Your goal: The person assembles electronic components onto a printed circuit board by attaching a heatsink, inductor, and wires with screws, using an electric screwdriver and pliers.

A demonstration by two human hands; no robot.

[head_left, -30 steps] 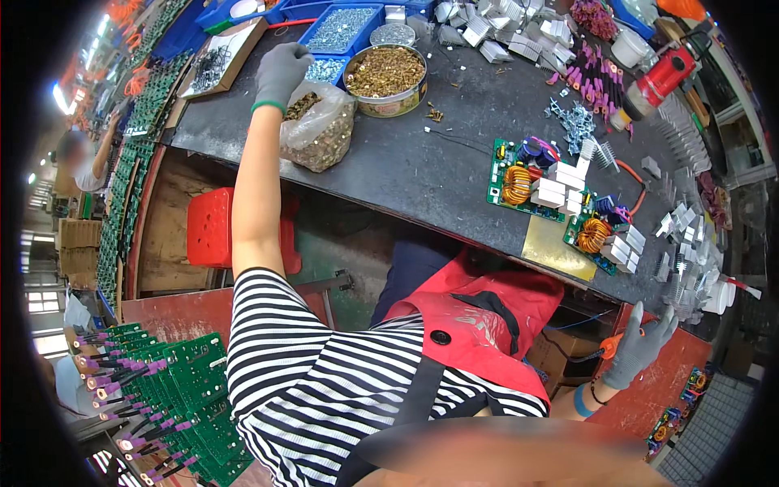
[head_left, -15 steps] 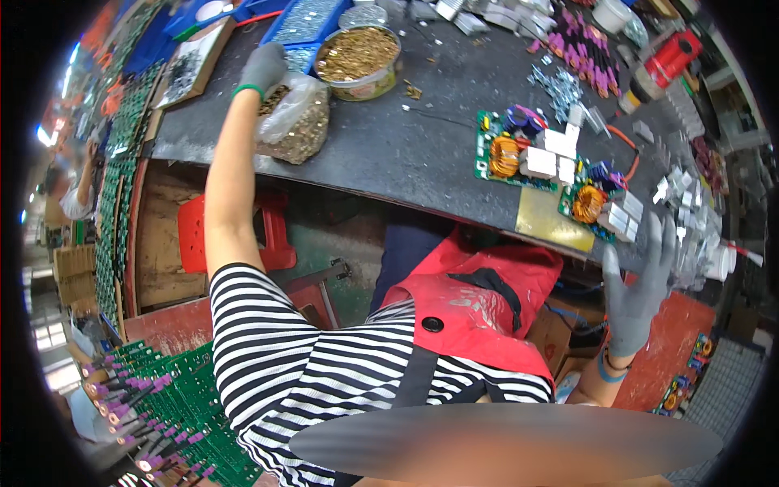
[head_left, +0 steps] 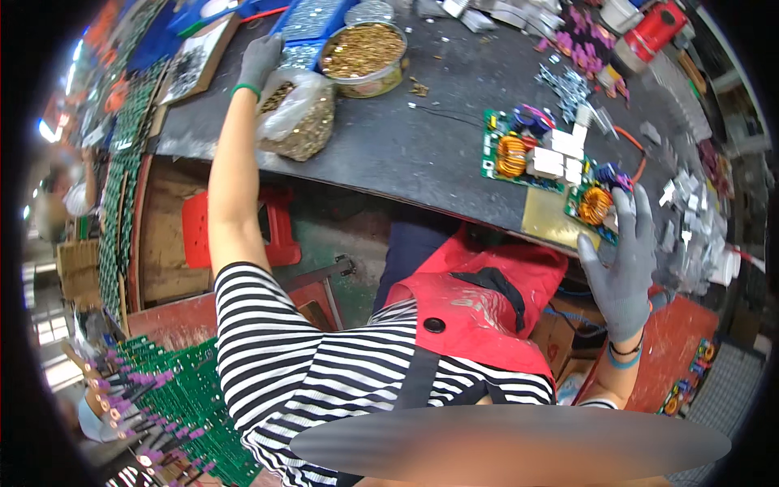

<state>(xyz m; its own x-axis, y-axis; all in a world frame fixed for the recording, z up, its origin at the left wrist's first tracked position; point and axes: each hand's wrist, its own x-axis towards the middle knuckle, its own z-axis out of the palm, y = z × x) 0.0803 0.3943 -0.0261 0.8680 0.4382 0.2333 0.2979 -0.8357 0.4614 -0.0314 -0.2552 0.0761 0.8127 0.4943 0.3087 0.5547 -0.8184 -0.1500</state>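
Note:
My left hand (head_left: 260, 62), in a grey glove, reaches to the far left beside the blue bin of small silvery metal parts (head_left: 303, 55). Its fingers are curled together, and whatever they may hold is hidden. Just nearer stands an open clear plastic bag (head_left: 299, 120) of small brassy parts. My right hand (head_left: 621, 272), also gloved, is open with fingers spread. Its fingertips overlap the nearer green circuit board (head_left: 595, 206), which carries a copper coil and white blocks; contact cannot be told. A second such circuit board (head_left: 512, 157) lies to its left, and a yellowish plate (head_left: 550, 215) lies nearer.
A round tub of brass-coloured parts (head_left: 364, 55) stands right of the blue bin. Loose metal pieces (head_left: 565, 88), a red power tool (head_left: 652, 34) and white-grey blocks (head_left: 690, 223) lie on the right. Stacked green boards (head_left: 182, 398) are at lower left.
My right hand has moved left and over the nearer circuit board, fingers still spread. My left hand has shifted slightly along the blue bin's edge. The whole view has tilted a little.

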